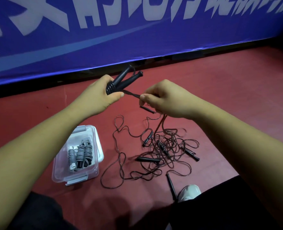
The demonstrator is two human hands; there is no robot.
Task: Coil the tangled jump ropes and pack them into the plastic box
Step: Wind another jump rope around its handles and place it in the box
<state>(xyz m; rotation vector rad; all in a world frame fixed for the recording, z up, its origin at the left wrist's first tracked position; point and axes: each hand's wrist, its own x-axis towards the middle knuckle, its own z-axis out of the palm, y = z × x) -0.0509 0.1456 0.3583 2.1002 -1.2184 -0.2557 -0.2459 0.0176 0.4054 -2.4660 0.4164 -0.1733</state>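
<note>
At frame centre the left hand (99,95) grips paired handles (123,79) so the right hand (164,98), pinching the rope (131,93) taut, can wind it; the tangle (168,147) lies lower centre, the box (59,172) lower left.

Near left, clear rectangular plastic box (58,171) is looking glossy, see-through. Black ribbed rope handles (120,78) are showing matt, rubbery-looking grip. Thin dark cords (167,146) right are glinting, smooth-coated. Red floor (228,97) is reading matt; far blue cloth banner (137,40) is shining slightly.
</note>
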